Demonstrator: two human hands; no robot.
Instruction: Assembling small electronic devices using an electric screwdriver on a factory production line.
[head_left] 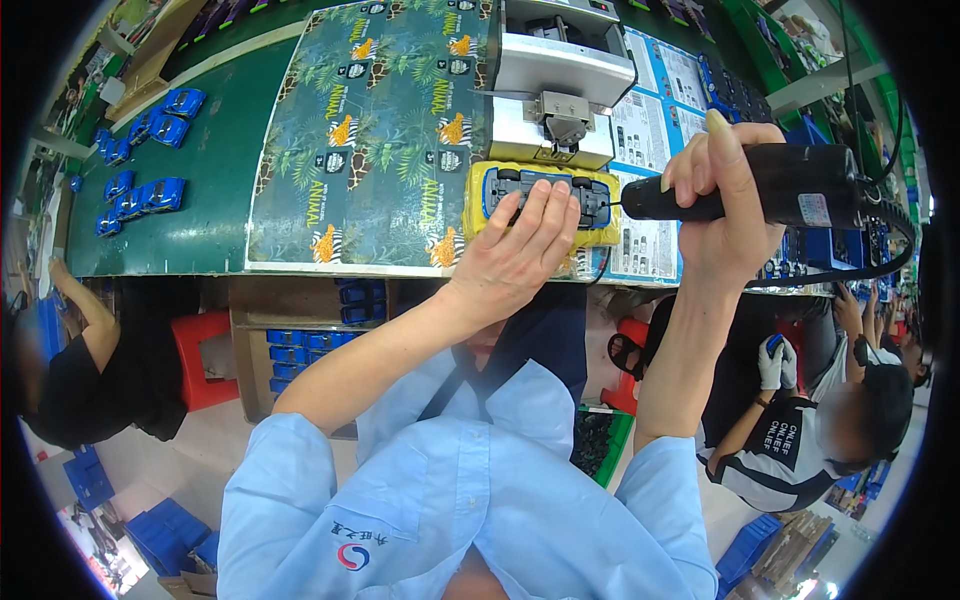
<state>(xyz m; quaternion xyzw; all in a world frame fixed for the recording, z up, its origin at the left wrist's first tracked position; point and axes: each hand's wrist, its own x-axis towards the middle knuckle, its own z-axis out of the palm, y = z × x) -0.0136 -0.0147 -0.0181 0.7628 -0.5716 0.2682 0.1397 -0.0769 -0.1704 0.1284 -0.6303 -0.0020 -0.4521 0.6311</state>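
Note:
A blue toy car [594, 203] lies upside down in a yellow fixture [474, 205] at the table's front edge, its dark underside facing up. Across that underside my left hand [515, 245] rests with fingers stretched out flat, covering its middle. My right hand [728, 195] is wrapped around a black electric screwdriver [800, 185], thumb pointing up. The tool lies nearly level, and its thin bit points left to the car's right end. Whether the bit touches the car or only hangs over it, I cannot tell.
Behind the fixture stands a grey metal machine [560, 68]. Printed animal sheets [370, 130] cover the table to its left; more blue toy cars [150, 197] stand farther left. A black cable [905, 240] loops at the right. A gloved co-worker [785, 420] sits at the lower right.

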